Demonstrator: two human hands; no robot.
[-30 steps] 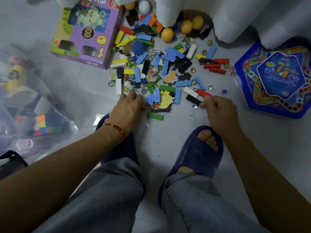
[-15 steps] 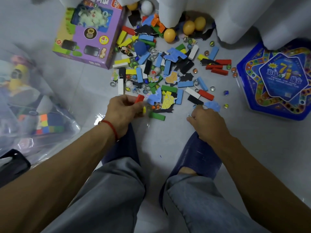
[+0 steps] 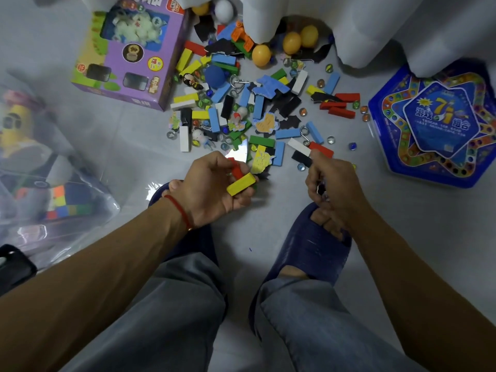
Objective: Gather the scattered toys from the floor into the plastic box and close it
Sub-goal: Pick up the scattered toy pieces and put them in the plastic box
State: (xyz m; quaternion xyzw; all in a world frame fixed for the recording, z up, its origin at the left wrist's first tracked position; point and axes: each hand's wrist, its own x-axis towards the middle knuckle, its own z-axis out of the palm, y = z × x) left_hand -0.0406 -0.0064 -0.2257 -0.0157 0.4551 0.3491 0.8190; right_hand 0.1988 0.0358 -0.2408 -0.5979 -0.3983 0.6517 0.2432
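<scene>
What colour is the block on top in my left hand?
Yellow block, held in the left hand; head view.

White curtain (image 3: 375, 28) hangs above; dark blue slippers (image 3: 316, 253) stand on grey floor (image 3: 402, 224).

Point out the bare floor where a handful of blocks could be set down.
Bare floor lies between the purple toy box and the clear plastic bag, left of the left hand. Another patch sits below the blue star-shaped game box, right of the right hand. The toy pile ahead is crowded.
</scene>
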